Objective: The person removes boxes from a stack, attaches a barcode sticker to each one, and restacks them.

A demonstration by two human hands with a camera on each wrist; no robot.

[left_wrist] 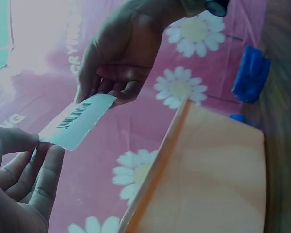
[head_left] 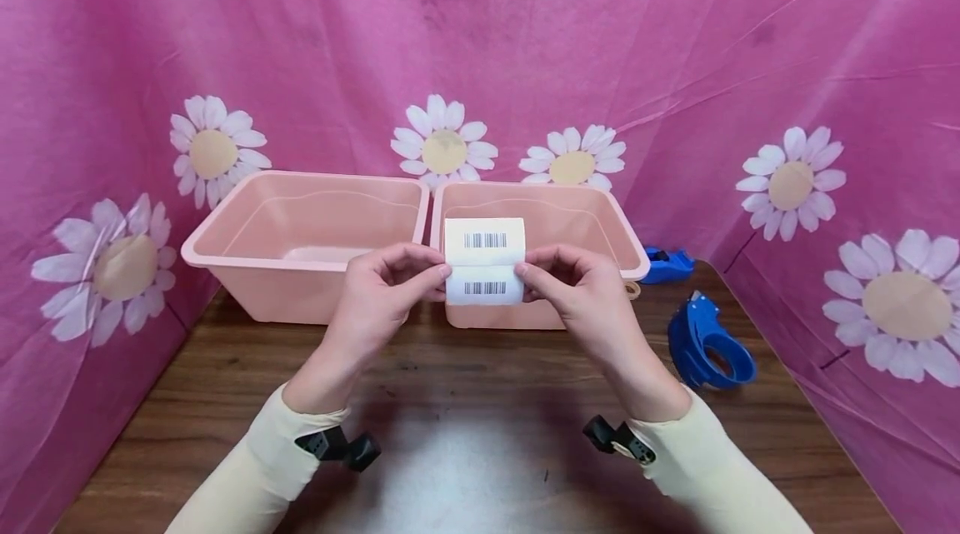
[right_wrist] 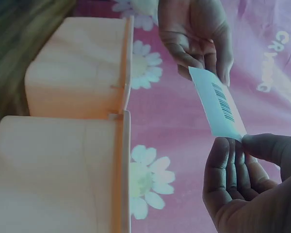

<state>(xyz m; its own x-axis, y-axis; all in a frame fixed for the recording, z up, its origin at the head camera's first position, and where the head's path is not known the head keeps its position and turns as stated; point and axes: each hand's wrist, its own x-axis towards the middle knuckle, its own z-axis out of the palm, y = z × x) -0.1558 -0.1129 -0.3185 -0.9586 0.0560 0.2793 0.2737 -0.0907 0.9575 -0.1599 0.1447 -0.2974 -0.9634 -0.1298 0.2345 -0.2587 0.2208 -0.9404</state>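
Observation:
Both hands hold a white strip of barcode labels (head_left: 484,262) up in front of the right pink bin. Two barcodes show on it, one above the other, with a fold or seam line between them. My left hand (head_left: 380,292) pinches its left edge between thumb and fingers. The right edge is pinched the same way by my right hand (head_left: 581,292). In the left wrist view the label strip (left_wrist: 76,121) stretches between the two hands, slightly curved. From the right wrist the label strip (right_wrist: 217,104) is seen at a slant, with one barcode facing the camera.
Two pink bins stand side by side at the back, the left bin (head_left: 262,288) and the right bin (head_left: 630,255). A blue tape dispenser (head_left: 686,351) lies on the wooden table (head_left: 442,426) at right. Another blue object (head_left: 667,266) sits behind it, beside the right bin.

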